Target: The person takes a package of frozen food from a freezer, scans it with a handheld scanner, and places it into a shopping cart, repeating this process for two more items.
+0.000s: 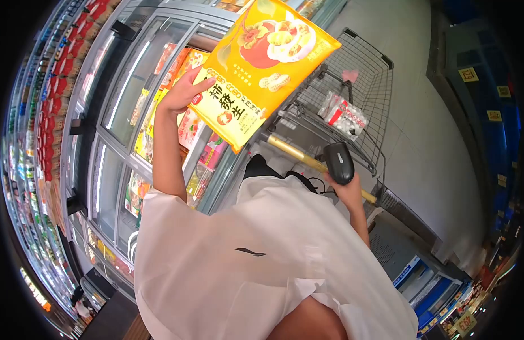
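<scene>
A large yellow package point(253, 73) with pictures of fruit and peanuts is gripped at its left edge by my left hand point(185, 92), thumb on its front. It is tilted and raised over the freezer's edge and the cart's near end. My right hand point(347, 190) is closed around a black handheld device point(339, 163), beside the cart's yellow handle bar point(296, 153). The device partly hides the fingers, and whether they also touch the bar cannot be made out. Inside the wire shopping cart point(372, 56) lies a clear bag with a red and white label point(342, 116).
To the left stands a glass-door freezer point(112, 164) holding colourful packages point(188, 127). Stocked shelves point(52, 113) rise at the far left. Blue shelving with yellow price tags point(468, 74) runs along the right, beyond the grey floor point(409, 119).
</scene>
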Motion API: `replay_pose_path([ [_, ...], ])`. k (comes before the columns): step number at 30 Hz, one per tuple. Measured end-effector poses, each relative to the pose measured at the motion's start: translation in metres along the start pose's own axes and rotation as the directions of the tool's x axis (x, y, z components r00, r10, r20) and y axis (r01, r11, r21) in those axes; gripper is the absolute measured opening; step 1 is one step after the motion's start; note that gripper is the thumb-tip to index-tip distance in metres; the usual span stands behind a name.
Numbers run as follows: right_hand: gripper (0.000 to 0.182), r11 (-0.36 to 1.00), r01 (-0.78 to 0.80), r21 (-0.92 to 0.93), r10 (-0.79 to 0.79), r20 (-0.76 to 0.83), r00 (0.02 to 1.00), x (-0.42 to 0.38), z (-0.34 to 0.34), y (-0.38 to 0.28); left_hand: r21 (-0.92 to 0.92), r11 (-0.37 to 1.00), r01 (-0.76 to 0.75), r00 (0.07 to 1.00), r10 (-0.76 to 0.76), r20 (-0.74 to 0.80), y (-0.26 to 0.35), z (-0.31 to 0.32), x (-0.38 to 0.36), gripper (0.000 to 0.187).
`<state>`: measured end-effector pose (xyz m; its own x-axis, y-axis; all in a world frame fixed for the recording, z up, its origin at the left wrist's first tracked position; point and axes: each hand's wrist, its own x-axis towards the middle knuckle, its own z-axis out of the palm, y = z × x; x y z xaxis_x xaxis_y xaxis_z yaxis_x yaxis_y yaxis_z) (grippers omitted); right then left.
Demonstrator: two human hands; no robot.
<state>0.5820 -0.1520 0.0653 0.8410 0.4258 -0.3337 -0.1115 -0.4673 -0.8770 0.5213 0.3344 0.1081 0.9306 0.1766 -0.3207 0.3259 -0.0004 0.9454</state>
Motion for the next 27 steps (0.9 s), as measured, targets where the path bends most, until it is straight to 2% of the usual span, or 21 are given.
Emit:
replay_pose_path([
  [1,0.021,1.0,-0.004,0.01,0.004,-0.025,1.0,-0.006,-0.021,0.003,0.011,1.0,-0.007,1.0,0.006,0.024,0.019,0.022,0.004,0.039],
  [3,0.018,0.977,-0.101,0.186,0.117,-0.078,0.99,-0.02,-0.061,0.01,-0.087,0.995,0.044,0.992,-0.033,0.125,0.054,0.066,0.013,0.041],
  [4,0.017,0.939,-0.082,0.334,0.126,-0.112,0.986,-0.025,-0.077,0.017,-0.053,0.998,0.046,0.978,-0.034,0.208,0.07,0.085,0.018,0.041],
  [6,0.017,0.817,-0.034,0.575,0.153,-0.159,0.975,-0.037,-0.109,0.018,0.016,1.0,0.018,0.948,-0.022,0.317,0.085,0.122,0.034,0.041],
  [8,0.017,0.667,0.046,0.743,0.158,-0.201,0.967,-0.042,-0.136,0.027,0.053,0.999,0.0,0.926,-0.02,0.378,0.099,0.164,0.044,0.041],
  [10,0.019,0.487,0.142,0.862,0.145,-0.24,0.96,-0.038,-0.159,0.034,0.199,0.977,-0.072,0.9,-0.022,0.435,0.116,0.203,0.054,0.041],
  [11,0.019,0.477,0.159,0.865,0.149,-0.258,0.955,-0.033,-0.165,0.035,0.211,0.974,-0.081,0.892,-0.024,0.452,0.119,0.218,0.062,0.041],
  [13,0.023,0.451,0.303,0.839,-0.013,-0.334,0.943,-0.028,-0.174,0.032,0.251,0.962,-0.112,0.826,-0.05,0.561,0.127,0.249,0.073,0.04],
  [17,0.033,0.365,0.429,0.826,-0.002,-0.46,0.888,-0.02,-0.17,0.048,0.262,0.96,-0.102,0.779,-0.087,0.621,0.128,0.3,0.085,0.039],
  [19,0.045,0.194,0.41,0.891,0.055,-0.427,0.902,-0.023,-0.166,0.049,0.25,0.963,-0.099,0.77,-0.085,0.632,0.115,0.314,0.092,0.039],
  [20,0.051,0.16,0.397,0.903,0.083,-0.414,0.907,-0.024,-0.168,0.046,0.247,0.967,-0.057,0.776,-0.112,0.62,0.11,0.32,0.095,0.04],
  [21,0.051,0.159,0.399,0.903,0.083,-0.415,0.906,-0.025,-0.168,0.041,0.241,0.97,-0.014,0.783,-0.139,0.606,0.108,0.324,0.095,0.04],
  [24,0.049,0.193,0.476,0.858,0.104,-0.501,0.859,-0.026,-0.173,0.028,0.326,0.944,-0.048,0.775,-0.171,0.608,0.111,0.328,0.098,0.039],
  [26,0.047,0.338,0.448,0.827,0.086,-0.502,0.861,-0.017,-0.171,0.017,0.37,0.926,-0.068,0.767,-0.189,0.614,0.111,0.315,0.099,0.039],
  [27,0.047,0.342,0.463,0.818,0.093,-0.52,0.849,-0.021,-0.175,0.014,0.36,0.933,-0.017,0.796,-0.205,0.569,0.11,0.319,0.095,0.039],
])
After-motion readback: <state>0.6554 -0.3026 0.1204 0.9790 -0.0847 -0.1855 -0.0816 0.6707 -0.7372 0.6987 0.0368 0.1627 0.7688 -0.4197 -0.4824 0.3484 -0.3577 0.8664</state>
